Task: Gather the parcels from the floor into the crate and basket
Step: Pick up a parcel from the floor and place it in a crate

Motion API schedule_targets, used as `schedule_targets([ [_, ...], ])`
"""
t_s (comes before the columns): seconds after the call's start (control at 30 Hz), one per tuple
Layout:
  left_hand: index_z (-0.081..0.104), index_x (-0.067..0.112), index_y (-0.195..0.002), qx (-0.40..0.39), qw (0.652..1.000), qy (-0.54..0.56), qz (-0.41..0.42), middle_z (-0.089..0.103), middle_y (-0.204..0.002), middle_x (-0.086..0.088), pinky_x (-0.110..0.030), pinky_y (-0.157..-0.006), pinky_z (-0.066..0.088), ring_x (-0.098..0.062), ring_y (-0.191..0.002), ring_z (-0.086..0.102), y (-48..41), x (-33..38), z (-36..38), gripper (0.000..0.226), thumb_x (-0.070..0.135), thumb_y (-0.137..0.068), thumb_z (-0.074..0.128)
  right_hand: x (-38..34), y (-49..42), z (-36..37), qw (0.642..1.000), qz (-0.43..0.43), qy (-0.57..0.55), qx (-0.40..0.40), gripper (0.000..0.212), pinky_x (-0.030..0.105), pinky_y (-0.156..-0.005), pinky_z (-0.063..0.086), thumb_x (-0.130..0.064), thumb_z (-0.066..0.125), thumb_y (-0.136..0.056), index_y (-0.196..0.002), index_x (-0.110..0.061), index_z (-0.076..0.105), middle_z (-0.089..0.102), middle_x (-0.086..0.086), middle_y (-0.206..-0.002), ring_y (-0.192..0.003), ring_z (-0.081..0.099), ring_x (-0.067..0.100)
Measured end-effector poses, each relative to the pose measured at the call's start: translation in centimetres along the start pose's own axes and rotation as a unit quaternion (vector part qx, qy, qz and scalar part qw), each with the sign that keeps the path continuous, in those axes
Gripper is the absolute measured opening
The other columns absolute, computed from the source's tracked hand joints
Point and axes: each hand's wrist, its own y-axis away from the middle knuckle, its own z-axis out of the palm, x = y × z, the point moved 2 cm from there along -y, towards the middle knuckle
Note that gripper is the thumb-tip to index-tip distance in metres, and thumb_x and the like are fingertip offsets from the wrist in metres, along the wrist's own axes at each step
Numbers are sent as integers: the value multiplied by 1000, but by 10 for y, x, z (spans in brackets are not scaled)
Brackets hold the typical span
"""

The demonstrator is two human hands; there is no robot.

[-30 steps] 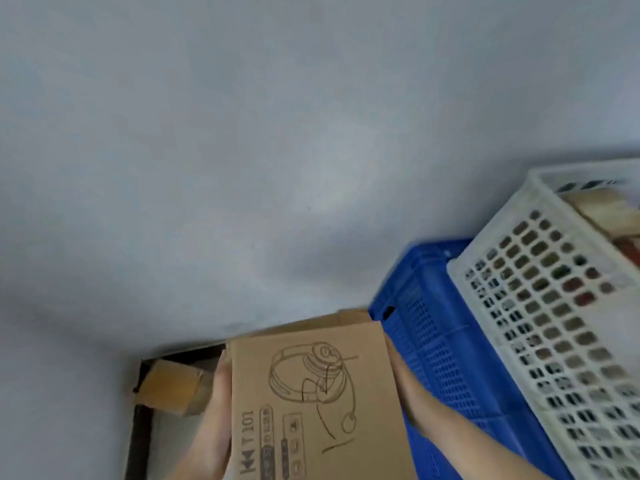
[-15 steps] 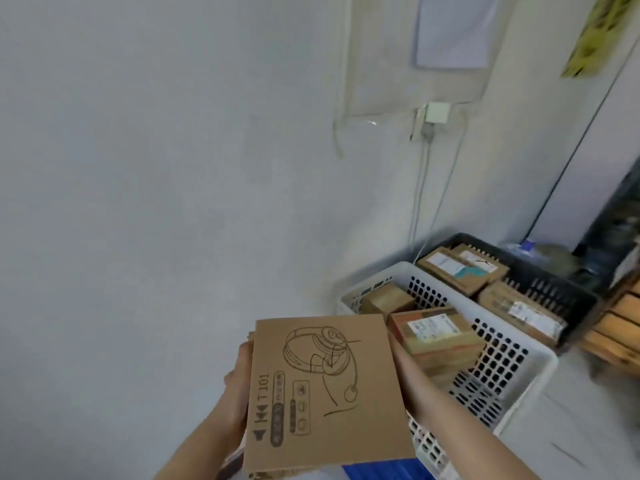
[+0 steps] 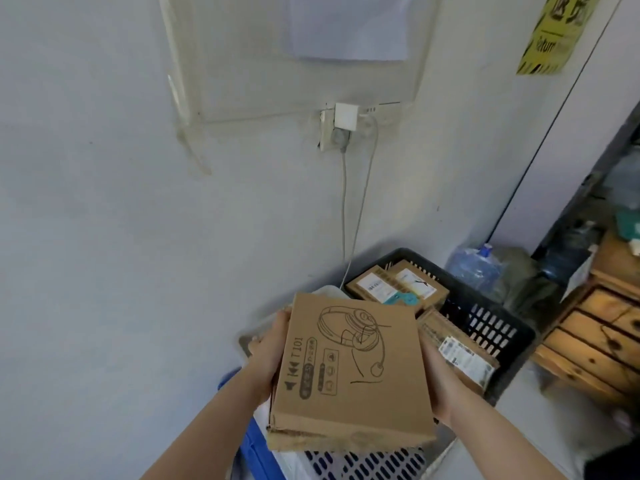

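Note:
I hold a flat brown cardboard box (image 3: 353, 368) with a headphone drawing and "T101" printed on it. My left hand (image 3: 270, 355) grips its left edge and my right hand (image 3: 440, 382) grips its right edge. The box hangs above a white perforated basket (image 3: 363, 465), which it mostly hides. A blue crate (image 3: 256, 445) shows under the basket at the lower left. Behind sits a black crate (image 3: 491, 327) holding several labelled brown parcels (image 3: 398, 285).
A grey wall stands close ahead, with a socket and charger (image 3: 343, 123) and cables hanging down. A water bottle (image 3: 474, 268) lies beside the black crate. A wooden drawer unit (image 3: 595, 337) stands at the right. A yellow sign (image 3: 554, 32) hangs top right.
The view has swung up and right from the floor corner to the wall and crates. The box stayed in both hands and now hangs over the white basket, near the black crate.

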Motion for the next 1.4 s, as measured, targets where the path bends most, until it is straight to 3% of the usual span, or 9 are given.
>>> schedule_targets([
  [0.1,60,16,-84,-30,999,18,12,58,-67,-5,-28,-52,42,-20,-52,56,-31,11,24,51,66,-75,52,-22,-43,-14,1000,27,12,0,61,36,-65,51,-67,55,-86,-113,-14,67,72,12,-86,-75,68,28],
  [0.27,45,2,-137,142,990,25,4,54,-70,-5,-29,-53,43,-19,-57,52,-56,16,22,66,50,-92,44,-20,-91,-3,998,53,44,5,66,46,-91,53,-73,51,-84,-123,-21,64,74,13,-104,-102,66,32],
  [0.43,53,16,-69,107,993,46,-31,57,-59,-5,-31,-59,47,-21,-51,55,-72,8,32,52,59,-91,33,-10,-95,3,995,89,36,3,55,42,-90,52,-73,37,-90,-107,-28,64,71,10,-104,-102,64,30],
  [0.6,60,17,-82,135,991,-7,13,65,-69,-7,-44,-77,54,-27,-68,63,-84,20,49,58,69,-73,36,-28,-111,-13,998,68,4,4,65,42,-93,51,-72,43,-89,-135,-28,52,64,12,-124,-110,61,30],
  [0.73,65,13,-86,110,993,-35,40,69,-70,-8,-42,-75,56,-27,-66,65,-89,50,99,53,57,-89,34,-55,-131,-45,999,27,-39,16,73,48,-95,51,-75,59,-75,-132,-29,59,68,10,-120,-109,64,32],
  [0.87,61,17,-74,92,985,-73,123,68,-81,-17,-50,-80,55,-32,-76,65,-113,81,188,39,39,-92,35,-93,-159,-117,998,-10,-63,0,52,45,-88,52,-63,50,-90,-119,-23,69,74,11,-109,-105,66,34],
  [1.0,60,24,-110,77,982,-89,149,63,-98,5,-26,-69,45,-7,-85,59,-155,79,302,22,30,-101,40,-129,-199,-220,994,-56,-94,7,49,45,-75,58,-56,49,-93,-129,-25,61,70,12,-120,-109,65,36],
  [1.17,55,28,-125,-8,985,-152,87,64,-116,6,-30,-91,49,-11,-100,61,-215,46,406,31,30,-95,57,-136,-231,-325,986,-47,-111,111,87,59,-89,53,-64,76,-65,-139,-28,47,65,12,-127,-114,63,36],
  [1.4,58,35,-114,-30,981,-183,66,62,-94,21,-3,-56,44,7,-82,58,-239,15,467,24,19,-97,56,-132,-233,-387,974,-67,-108,188,41,38,-74,51,-32,60,-96,-127,-32,33,56,4,-108,-92,59,21],
])
